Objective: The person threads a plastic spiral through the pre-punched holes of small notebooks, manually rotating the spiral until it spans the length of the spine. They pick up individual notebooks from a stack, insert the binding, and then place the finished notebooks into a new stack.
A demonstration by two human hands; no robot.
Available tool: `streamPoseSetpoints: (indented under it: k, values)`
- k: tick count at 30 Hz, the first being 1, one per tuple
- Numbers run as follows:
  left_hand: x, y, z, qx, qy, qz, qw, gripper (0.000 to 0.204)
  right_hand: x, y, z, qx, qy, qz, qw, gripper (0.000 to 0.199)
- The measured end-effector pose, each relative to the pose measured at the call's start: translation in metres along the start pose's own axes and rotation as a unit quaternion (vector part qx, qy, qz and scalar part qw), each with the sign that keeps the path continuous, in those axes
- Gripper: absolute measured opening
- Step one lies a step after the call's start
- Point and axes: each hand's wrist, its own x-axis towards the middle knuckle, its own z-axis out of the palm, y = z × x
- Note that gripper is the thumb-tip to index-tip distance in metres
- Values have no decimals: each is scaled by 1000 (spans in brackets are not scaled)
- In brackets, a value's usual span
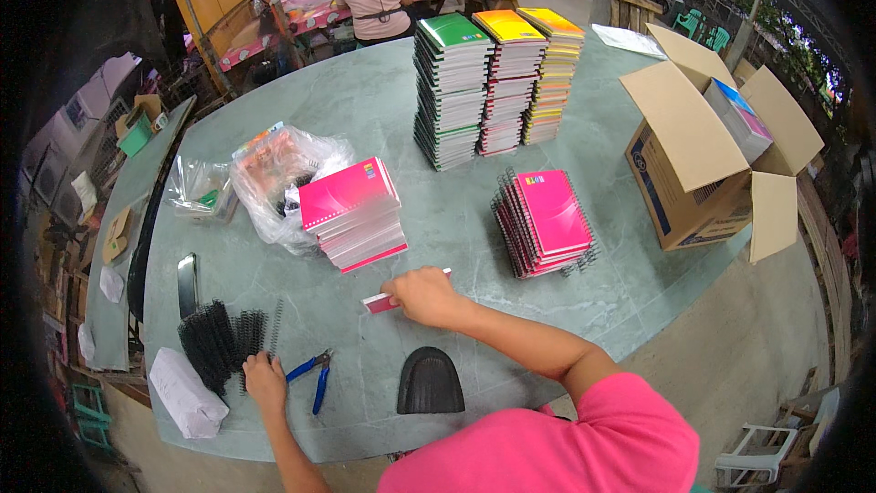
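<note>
A slim pink-covered notebook [383, 302], lying flat on the mottled green stone-like bench [383, 91], is pressed down by the right hand [422, 296] with its grip curled over it, while the left hand [264, 377] is laid, fingers bent, on a bristly heap of black wire spiral bindings [222, 340] beside blue-handled pliers [313, 376].

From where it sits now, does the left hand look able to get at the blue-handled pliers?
Probably yes. The left hand rests at the black wire coils, and the blue-handled pliers lie just beside it on bare table, with nothing between them. The hand appears empty.
</note>
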Motion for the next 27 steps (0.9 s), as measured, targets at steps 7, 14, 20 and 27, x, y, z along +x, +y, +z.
streamPoseSetpoints:
  k: [7,14,20,27]
  values:
    - [13,21,-65,-296,180,-63,936,15,7,3,19,12,59,-57,997,10]
    - [33,95,-84,-656,123,-73,741,23,14,-10,15,92,81,-36,992,14]
    - [-9,153,-22,-511,-272,23,815,44,15,-16,22,79,107,-81,988,11]
    - [5,151,-24,-498,-121,9,859,28,19,-15,19,77,88,-66,991,9]
